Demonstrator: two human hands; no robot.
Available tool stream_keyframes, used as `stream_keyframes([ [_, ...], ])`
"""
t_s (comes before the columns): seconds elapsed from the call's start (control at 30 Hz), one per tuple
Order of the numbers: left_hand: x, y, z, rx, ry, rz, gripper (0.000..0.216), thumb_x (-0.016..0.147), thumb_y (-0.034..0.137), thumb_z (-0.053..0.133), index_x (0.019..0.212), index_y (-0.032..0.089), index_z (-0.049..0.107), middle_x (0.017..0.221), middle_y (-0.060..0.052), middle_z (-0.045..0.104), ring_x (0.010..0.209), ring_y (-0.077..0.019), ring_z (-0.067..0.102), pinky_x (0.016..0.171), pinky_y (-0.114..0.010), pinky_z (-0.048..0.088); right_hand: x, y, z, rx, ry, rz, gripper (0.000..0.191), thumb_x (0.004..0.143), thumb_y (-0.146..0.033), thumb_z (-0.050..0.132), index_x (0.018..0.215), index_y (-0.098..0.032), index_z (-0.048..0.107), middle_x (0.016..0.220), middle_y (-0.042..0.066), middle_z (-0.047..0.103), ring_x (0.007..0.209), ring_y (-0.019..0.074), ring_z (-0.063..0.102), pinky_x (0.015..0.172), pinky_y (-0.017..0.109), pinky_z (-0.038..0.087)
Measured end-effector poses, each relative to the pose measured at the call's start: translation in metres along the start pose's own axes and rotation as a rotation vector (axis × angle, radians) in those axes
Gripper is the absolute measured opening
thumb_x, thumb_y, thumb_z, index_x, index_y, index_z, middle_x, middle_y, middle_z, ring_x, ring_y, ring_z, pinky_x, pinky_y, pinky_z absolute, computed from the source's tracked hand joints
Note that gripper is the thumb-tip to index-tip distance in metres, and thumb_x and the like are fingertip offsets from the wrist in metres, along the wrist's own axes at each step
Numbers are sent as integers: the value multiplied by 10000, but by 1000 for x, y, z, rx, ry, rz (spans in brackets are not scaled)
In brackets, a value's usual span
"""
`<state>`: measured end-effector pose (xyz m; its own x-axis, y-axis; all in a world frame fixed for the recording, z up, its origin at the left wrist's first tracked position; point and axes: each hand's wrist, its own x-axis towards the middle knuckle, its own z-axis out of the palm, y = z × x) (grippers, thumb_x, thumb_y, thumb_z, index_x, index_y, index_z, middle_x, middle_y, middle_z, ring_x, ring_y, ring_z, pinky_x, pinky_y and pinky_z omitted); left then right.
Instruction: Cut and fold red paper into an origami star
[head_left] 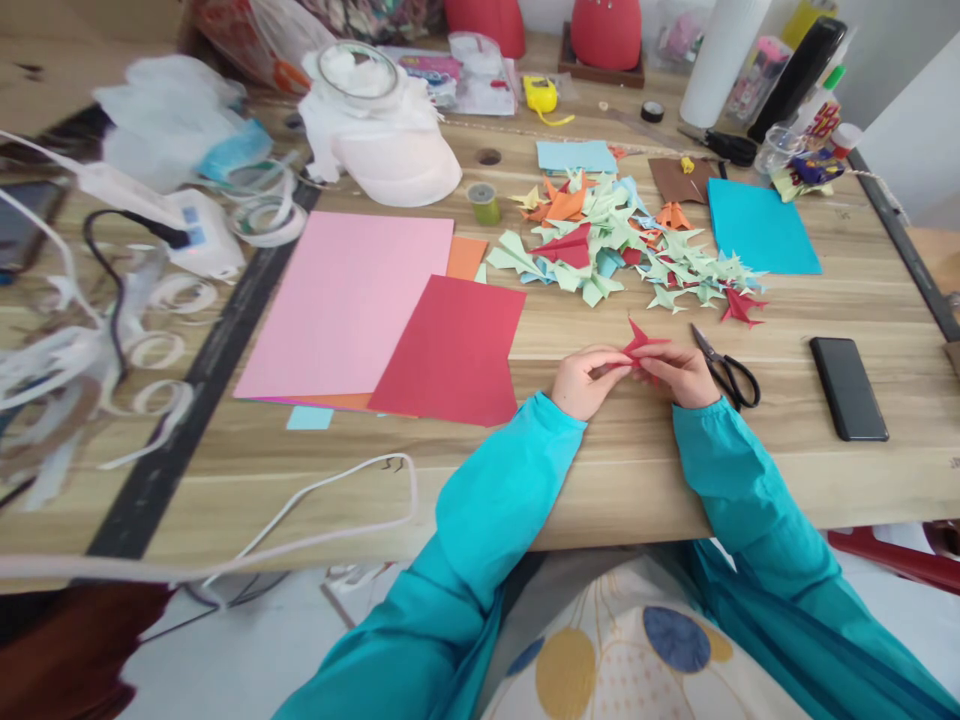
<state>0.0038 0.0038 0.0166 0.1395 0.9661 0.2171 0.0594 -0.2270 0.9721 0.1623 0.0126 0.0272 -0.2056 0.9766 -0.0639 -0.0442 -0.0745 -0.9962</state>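
A small folded red paper plane [639,340] is pinched between my two hands over the front of the table. My left hand [587,380] grips its left side with thumb and forefinger, and my right hand [686,374] closes on its right side; the fingers hide much of it. Just right of my right hand lies a pair of black-handled scissors [726,370]. Beyond both hands spreads a heap of folded paper planes [600,235], mostly pale green with some orange, red and blue. To the left, a red paper sheet [454,350] overlaps a larger pink sheet [352,300].
A black phone [848,388] lies at the right, below blue paper [763,228]. Behind stand a green thread spool [484,203], a white cap [397,150] and a yellow tape measure [540,94]. White cables [300,500] and a power strip [199,235] occupy the left.
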Motion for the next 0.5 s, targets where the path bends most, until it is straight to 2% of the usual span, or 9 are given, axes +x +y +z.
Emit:
stream_keyframes([
  [0.17,-1,0,0,1,-43,0,89,702,242,615,747,191,674,794,-49,648,753,-158,589,719,-293,467,1,1,-2,13,-30,21,205,601,-317,716,764,-194,706,688,22,689,550,120,595,504,245,463],
  [0.5,0,0,-2,45,-114,82,112,729,275,596,761,210,681,791,-46,650,765,-159,588,750,-300,456,0,0,-2,18,-26,60,192,557,-274,749,728,-197,710,696,15,696,550,114,599,560,258,503],
])
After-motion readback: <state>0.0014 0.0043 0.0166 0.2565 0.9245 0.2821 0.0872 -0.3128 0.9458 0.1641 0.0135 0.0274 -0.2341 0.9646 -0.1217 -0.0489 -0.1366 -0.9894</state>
